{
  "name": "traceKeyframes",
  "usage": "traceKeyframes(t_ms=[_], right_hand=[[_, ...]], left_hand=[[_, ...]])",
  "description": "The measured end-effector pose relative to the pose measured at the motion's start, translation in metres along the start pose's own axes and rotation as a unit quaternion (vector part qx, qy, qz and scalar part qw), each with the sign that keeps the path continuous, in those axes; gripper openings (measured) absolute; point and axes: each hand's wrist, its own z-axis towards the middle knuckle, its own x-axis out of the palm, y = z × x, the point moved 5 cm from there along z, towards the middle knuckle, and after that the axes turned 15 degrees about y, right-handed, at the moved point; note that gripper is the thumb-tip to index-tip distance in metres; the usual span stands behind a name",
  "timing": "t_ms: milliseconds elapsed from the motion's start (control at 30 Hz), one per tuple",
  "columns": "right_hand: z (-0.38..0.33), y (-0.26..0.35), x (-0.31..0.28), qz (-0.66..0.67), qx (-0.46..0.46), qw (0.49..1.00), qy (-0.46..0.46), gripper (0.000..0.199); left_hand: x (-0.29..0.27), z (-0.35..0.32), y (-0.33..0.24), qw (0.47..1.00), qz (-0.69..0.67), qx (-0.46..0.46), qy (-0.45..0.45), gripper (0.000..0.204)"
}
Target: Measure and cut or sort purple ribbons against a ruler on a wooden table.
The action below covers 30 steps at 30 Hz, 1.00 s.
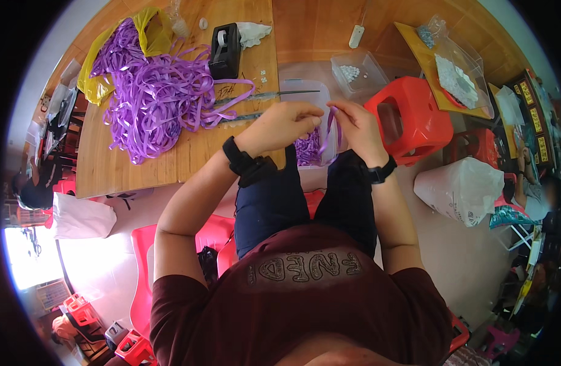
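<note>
My left hand point(285, 124) and my right hand point(355, 125) meet above my knees, both pinching a short purple ribbon strip point(331, 126) that hangs between them. Directly beneath sits a clear plastic box point(310, 91) with folded purple ribbon pieces point(307, 148) inside. A big loose heap of purple ribbon point(152, 91) lies on the wooden table point(134, 165) to my left, spilling from a yellow bag point(97, 79). Each wrist wears a black watch.
A black tape dispenser point(225, 50) and long scissors point(274, 94) rest on the table. A red plastic stool point(408, 116) stands to my right, a clear tub of white beads point(357, 73) behind it. A white sack point(460, 189) lies on the floor. Other people sit at both edges.
</note>
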Motion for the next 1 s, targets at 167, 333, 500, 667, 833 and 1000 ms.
traceKeyframes(t_ms=[167,333,500,667,833,1000], right_hand=[[0.042,0.019,-0.001,-0.148,-0.156,0.976,0.008,0.021],[0.088,-0.012,0.001,-0.116,-0.147,0.977,0.100,0.022],[0.108,-0.046,0.029,0.153,-0.064,0.967,0.196,0.024],[0.107,-0.080,0.060,0.141,-0.004,0.963,0.231,0.029],[0.073,-0.055,0.089,0.204,-0.024,0.945,0.253,0.027],[0.010,-0.100,0.133,0.360,0.132,0.876,0.294,0.026]], left_hand=[[-0.040,-0.008,-0.012,0.995,0.087,-0.020,-0.052,0.030],[-0.056,-0.010,-0.014,0.975,0.198,-0.010,-0.098,0.028],[-0.058,-0.005,0.004,0.934,0.341,0.052,-0.094,0.029],[-0.039,0.003,0.004,0.895,0.443,-0.031,-0.051,0.043],[-0.040,-0.001,0.018,0.896,0.436,-0.075,-0.040,0.043],[-0.038,0.006,0.014,0.902,0.423,-0.082,-0.033,0.043]])
